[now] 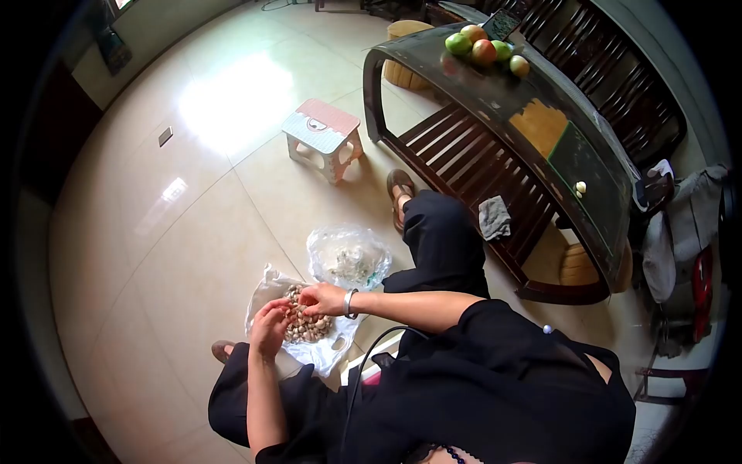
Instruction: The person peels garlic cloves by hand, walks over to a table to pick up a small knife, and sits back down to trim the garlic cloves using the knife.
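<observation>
- Nearest the body, the left trouser leg (232,394) sits just beside the spread white bag (338,349); a shifted knee or foot could drag that thin plastic and send pieces rolling over the floor (154,294).
- The left hand (269,329) has its fingers curled in narrow at the pile's edge; from here I can't tell whether anything is pinched there.
- The right hand (323,299), a silver bracelet (350,304) at its wrist, reaches across with fingertips drawn close; what they hold, if anything, I can't make out. With both hands working this near each other, I'd say a small piece could slip or be knocked aside.
- The pile (309,329), of what look like garlic cloves, lies on the white bag between the person's legs. Loose and rounded, they could tumble if the plastic were tugged. They look small and plentiful, cream mixed with purplish brown.
- Just beyond, the clear bag (348,259) holds pale, papery-looking scraps; a brush of the foot could scatter them, light as they seem.
- Farther off, two whitish pieces (580,188) rest on the dark table (495,97); a bump could roll them.
</observation>
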### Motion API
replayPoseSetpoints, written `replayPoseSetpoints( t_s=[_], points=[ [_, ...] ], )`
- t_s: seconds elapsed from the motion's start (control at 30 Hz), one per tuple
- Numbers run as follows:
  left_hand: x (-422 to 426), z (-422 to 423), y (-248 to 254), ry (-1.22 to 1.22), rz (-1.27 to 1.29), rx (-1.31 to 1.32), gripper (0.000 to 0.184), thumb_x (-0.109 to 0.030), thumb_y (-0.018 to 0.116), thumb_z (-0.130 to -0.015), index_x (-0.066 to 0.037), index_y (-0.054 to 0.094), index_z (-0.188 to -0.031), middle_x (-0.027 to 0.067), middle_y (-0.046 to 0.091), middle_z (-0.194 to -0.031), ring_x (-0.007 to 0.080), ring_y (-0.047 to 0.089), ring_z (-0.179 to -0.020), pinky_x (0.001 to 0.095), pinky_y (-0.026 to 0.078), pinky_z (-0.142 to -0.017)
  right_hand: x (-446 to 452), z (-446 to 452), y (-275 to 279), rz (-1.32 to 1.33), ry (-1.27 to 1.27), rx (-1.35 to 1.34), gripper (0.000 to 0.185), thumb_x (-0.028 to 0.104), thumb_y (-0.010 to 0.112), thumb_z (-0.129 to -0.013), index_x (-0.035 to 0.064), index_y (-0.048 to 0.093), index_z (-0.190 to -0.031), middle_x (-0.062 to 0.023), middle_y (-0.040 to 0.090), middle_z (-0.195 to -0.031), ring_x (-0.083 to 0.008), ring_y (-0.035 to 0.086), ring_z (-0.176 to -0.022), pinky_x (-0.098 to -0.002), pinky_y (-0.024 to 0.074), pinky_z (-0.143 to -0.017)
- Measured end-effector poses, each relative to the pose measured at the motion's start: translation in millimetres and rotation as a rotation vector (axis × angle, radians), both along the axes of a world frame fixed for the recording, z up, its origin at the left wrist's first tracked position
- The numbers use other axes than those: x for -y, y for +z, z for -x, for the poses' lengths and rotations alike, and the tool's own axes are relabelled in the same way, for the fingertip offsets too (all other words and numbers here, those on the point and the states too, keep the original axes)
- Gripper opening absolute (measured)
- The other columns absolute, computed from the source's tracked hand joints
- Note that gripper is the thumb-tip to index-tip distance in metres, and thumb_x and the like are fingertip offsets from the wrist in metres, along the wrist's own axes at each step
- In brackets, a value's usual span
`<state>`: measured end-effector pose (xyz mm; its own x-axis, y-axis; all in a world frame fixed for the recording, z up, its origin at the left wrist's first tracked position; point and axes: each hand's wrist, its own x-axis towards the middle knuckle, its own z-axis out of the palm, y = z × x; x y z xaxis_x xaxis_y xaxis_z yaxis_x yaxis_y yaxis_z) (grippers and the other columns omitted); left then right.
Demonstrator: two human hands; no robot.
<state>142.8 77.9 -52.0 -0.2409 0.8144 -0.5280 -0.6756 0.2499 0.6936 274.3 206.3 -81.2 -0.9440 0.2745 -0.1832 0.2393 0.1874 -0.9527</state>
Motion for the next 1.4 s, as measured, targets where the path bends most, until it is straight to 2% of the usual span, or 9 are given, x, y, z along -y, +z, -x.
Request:
replayPoseSetpoints(
  t_s=[0.23,0.37,0.43,0.57,1.2,1.3,1.33,1.37,1.4],
  points=[
    [1,-15,-23,0.097,0.158,-0.014,0.013,-0.018,0.045,-0.081,-0.006,0.050,-0.084,0.0016,0.051,-0.068,0.0110,0.050,-0.059,0.0232,0.043,-0.050,-9,-2,4,0.147,-0.038,-0.009,0.023,0.011,0.056,-0.073,0.0023,0.052,-0.093,-0.0073,0.058,-0.081,-0.0117,0.055,-0.073,-0.0238,0.0463,-0.063],
    [4,-18,-18,0.039,0.006,-0.035,0.019,-0.017,0.039,-0.084,-0.003,0.049,-0.090,0.0041,0.053,-0.069,0.0097,0.047,-0.054,0.0196,0.037,-0.049,-17,0,15,0.652,-0.023,-0.005,0.023,0.011,0.055,-0.075,0.0014,0.052,-0.096,-0.0064,0.057,-0.083,-0.0123,0.056,-0.075,-0.0243,0.0468,-0.064],
    [5,-18,-8,0.062,-0.028,-0.036,0.018,-0.018,0.040,-0.084,-0.003,0.049,-0.088,0.0053,0.054,-0.069,0.0097,0.048,-0.054,0.0193,0.037,-0.047,-18,0,29,0.509,-0.037,-0.001,0.020,0.008,0.055,-0.075,0.0014,0.053,-0.094,-0.0063,0.058,-0.086,-0.0120,0.055,-0.077,-0.0246,0.0457,-0.068],
    [6,-19,12,0.072,-0.032,-0.021,0.018,-0.018,0.040,-0.084,-0.002,0.047,-0.090,0.0038,0.051,-0.071,0.0100,0.048,-0.057,0.0192,0.036,-0.049,-14,0,34,0.745,-0.045,-0.067,0.023,0.007,0.055,-0.075,-0.0014,0.052,-0.096,-0.0085,0.057,-0.089,-0.0149,0.055,-0.079,-0.0258,0.0456,-0.070],
    [4,-26,12,0.125,-0.027,-0.139,0.016,-0.021,0.050,-0.081,-0.005,0.048,-0.081,0.0020,0.051,-0.061,0.0038,0.042,-0.049,0.0153,0.030,-0.042,-5,6,27,0.844,-0.118,-0.019,0.022,0.015,0.045,-0.083,-0.0026,0.050,-0.095,-0.0078,0.056,-0.081,-0.0118,0.057,-0.068,-0.0198,0.0469,-0.061],
    [4,-28,11,0.070,-0.035,-0.246,0.012,-0.018,0.049,-0.081,-0.006,0.048,-0.080,-0.0009,0.046,-0.059,0.0040,0.039,-0.048,0.0163,0.029,-0.041,-6,8,25,0.522,-0.064,0.131,0.027,0.025,0.043,-0.083,0.0015,0.052,-0.093,-0.0033,0.052,-0.067,-0.0064,0.050,-0.055,-0.0171,0.0414,-0.048],
    [3,-30,16,0.062,-0.042,-0.214,0.009,-0.014,0.048,-0.081,-0.006,0.047,-0.081,-0.0023,0.041,-0.057,0.0044,0.036,-0.047,0.0171,0.028,-0.041,-2,9,30,0.300,-0.086,0.211,0.020,0.021,0.042,-0.083,0.0048,0.053,-0.086,-0.0050,0.053,-0.067,-0.0107,0.052,-0.058,-0.0208,0.0414,-0.051],
    [2,-34,14,0.072,-0.002,-0.206,0.008,-0.015,0.045,-0.082,-0.007,0.046,-0.084,-0.0021,0.041,-0.058,0.0047,0.036,-0.047,0.0172,0.028,-0.041,3,6,13,-0.160,-0.091,-0.046,0.019,0.023,0.045,-0.081,0.0062,0.054,-0.084,-0.0084,0.054,-0.067,-0.0167,0.053,-0.059,-0.0266,0.0417,-0.054],
    [2,-34,10,0.077,0.013,-0.174,0.009,-0.015,0.042,-0.083,-0.008,0.045,-0.087,-0.0017,0.042,-0.059,0.0054,0.037,-0.047,0.0171,0.029,-0.041,4,6,13,-0.163,-0.095,0.015,0.020,0.023,0.046,-0.079,0.0059,0.054,-0.083,-0.0125,0.054,-0.069,-0.0222,0.053,-0.062,-0.0309,0.0415,-0.058]
  ],
)
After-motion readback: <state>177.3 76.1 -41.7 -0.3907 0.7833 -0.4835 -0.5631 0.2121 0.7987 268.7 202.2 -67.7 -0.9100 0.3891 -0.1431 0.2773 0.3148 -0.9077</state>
